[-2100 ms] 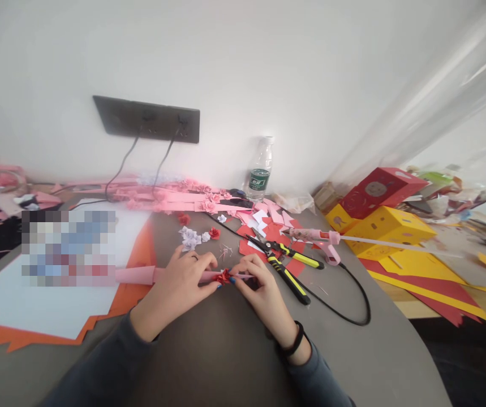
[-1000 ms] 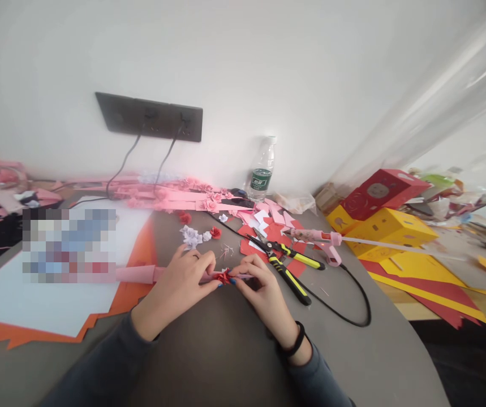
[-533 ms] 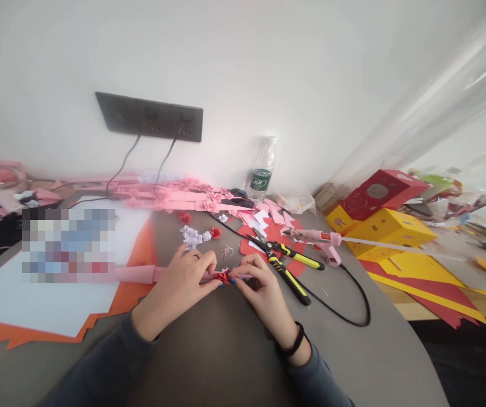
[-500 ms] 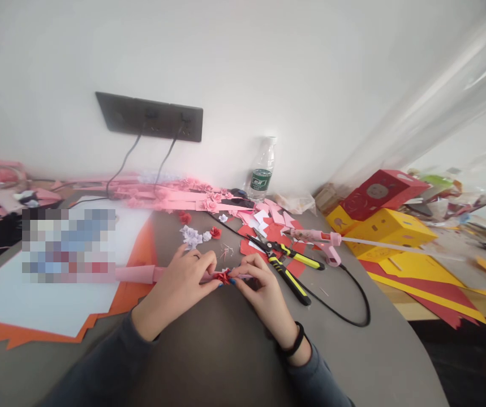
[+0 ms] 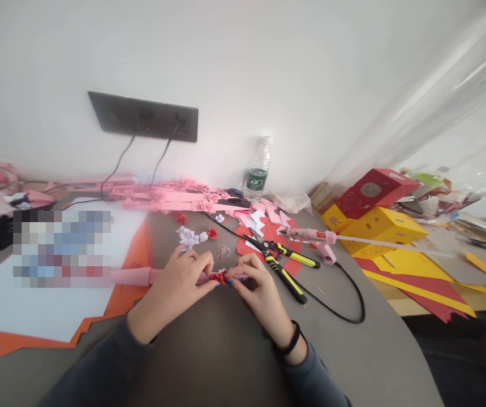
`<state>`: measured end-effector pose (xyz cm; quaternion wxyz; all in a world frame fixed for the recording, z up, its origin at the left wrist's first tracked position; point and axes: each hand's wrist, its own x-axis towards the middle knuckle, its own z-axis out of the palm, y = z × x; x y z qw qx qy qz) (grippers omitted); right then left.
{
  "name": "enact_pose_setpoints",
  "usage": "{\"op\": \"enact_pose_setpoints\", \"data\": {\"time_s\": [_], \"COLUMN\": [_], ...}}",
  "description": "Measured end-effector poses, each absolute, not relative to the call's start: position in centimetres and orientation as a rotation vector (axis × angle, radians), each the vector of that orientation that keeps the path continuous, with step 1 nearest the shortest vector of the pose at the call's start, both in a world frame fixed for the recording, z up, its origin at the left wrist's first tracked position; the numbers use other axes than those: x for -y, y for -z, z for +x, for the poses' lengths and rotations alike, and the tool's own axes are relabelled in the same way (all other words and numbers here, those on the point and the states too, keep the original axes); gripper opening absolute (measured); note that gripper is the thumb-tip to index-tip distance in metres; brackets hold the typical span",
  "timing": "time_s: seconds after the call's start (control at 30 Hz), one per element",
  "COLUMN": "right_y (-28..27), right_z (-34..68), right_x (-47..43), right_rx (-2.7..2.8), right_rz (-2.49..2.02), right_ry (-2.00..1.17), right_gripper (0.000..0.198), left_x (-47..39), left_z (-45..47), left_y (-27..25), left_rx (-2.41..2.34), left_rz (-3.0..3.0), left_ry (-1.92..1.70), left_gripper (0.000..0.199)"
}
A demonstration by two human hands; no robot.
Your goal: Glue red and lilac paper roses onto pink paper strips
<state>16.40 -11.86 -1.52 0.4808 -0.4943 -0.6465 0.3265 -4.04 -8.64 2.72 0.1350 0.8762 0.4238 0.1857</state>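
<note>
A person's left hand and right hand meet at the near middle of the grey worktop, both pinched shut on a small red paper flower seated on a pink paper stem that runs off toward nine o'clock under the left palm. The grip is a fingertip one on each side, thumbs and forefingers closed on the petals. At twelve o'clock from the hands lie loose white and red paper flowers; at two o'clock, yellow-handled cutters rest on red paper scraps, just beside a pink glue gun whose black cord loops toward four o'clock. A water bottle stands at the wall. Pressing too hard could crush the thin petals, and a slip of the right wrist toward the glue gun risks a burn if it is hot.
</note>
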Motion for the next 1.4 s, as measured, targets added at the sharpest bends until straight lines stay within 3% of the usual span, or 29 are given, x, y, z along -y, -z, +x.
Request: {"op": "enact_pose_setpoints", "data": {"time_s": [1.4], "right_y": [1.19], "right_z": [16.28], "right_x": [11.97], "right_rx": [1.585], "right_rz": [-1.216], "right_ry": [-0.792], "right_gripper": [0.013], "left_x": [8.61], "left_z": [-3.89], "left_y": [-3.35], "left_rx": [-1.25], "left_rz": [2.516], "left_ry": [-0.539], "left_gripper": [0.022]}}
